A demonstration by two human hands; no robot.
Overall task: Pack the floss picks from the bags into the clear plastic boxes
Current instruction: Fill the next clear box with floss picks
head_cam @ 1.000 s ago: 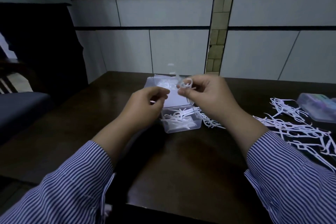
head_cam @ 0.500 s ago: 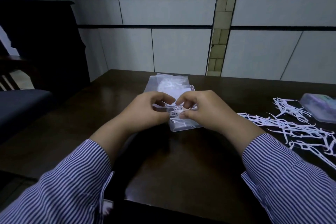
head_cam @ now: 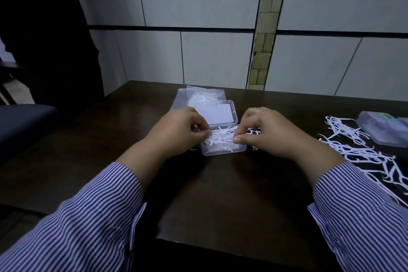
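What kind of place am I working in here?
Probably a home or small workroom, not a factory: a dark wooden table against a tiled wall, with a cushioned chair beside it.

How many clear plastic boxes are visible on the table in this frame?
2. One open box sits between the hands, partly filled with floss picks. A second closed box lies at the table's far right edge, partly cut off.

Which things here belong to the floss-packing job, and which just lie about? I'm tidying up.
Job:
- open clear box with picks, between left hand and right hand
- bag behind it
- loose floss picks
- closed box, far right

Lying about:
- dark seat, left of table
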